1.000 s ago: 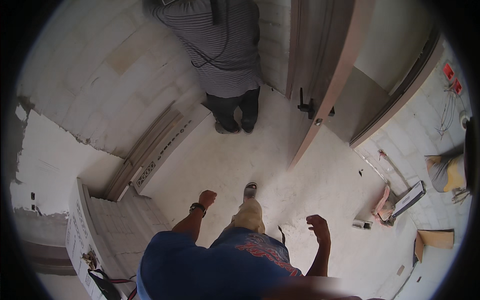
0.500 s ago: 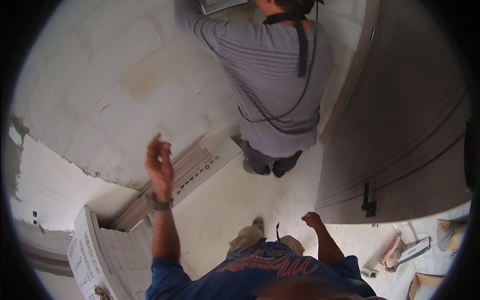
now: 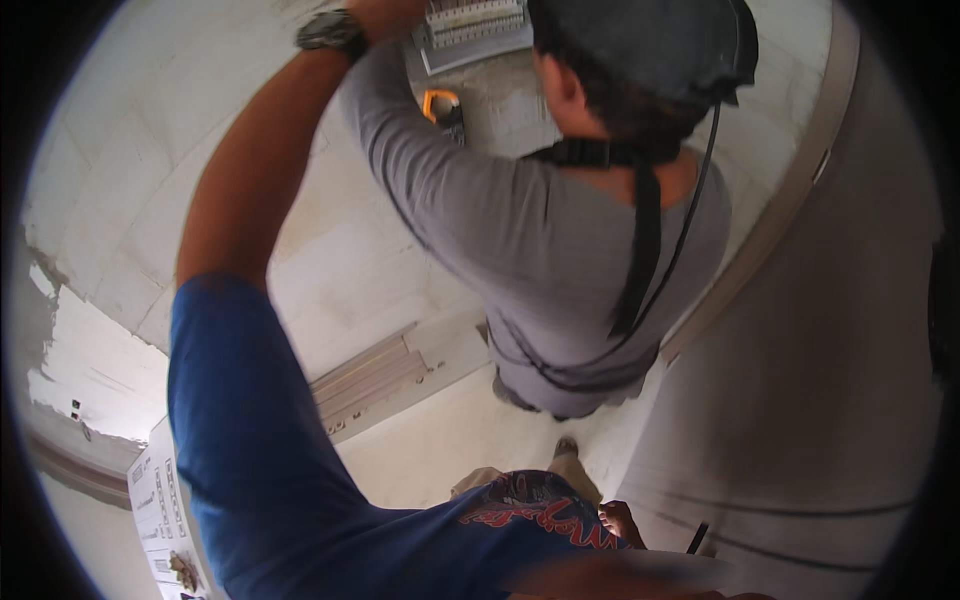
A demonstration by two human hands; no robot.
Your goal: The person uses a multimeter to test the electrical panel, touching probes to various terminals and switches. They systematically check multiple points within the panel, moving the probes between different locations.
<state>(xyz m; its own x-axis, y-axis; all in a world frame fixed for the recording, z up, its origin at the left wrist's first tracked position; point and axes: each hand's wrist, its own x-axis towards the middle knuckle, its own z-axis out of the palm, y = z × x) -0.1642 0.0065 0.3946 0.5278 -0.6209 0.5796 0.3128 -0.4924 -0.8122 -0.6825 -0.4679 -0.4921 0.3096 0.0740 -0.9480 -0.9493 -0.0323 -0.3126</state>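
My left arm stretches up to the top edge of the view, a dark watch on the wrist. Only the back part of my left hand (image 3: pixel 388 14) shows; its fingers lie out of frame. Just right of it is an electrical panel (image 3: pixel 476 22) with rows of white breakers, partly cut off. Below the panel, a clamp meter (image 3: pixel 442 108) with an orange jaw and dark body shows beside a co-worker's sleeve. Low by my blue shirt hangs my right hand (image 3: pixel 618 522), fingers curled in, with nothing visible in them.
A co-worker (image 3: pixel 540 240) in a grey shirt and dark cap stands close in front, facing the block wall (image 3: pixel 150 170). To the right is a large dark door (image 3: pixel 780 380). Long boards (image 3: pixel 375 380) lie along the wall's foot; a printed white box (image 3: pixel 160 510) stands at lower left.
My left hand has risen from mid-view to beside the panel. I have come closer to the co-worker, and more of the panel and the clamp meter now show. My right hand hangs nearer my body.
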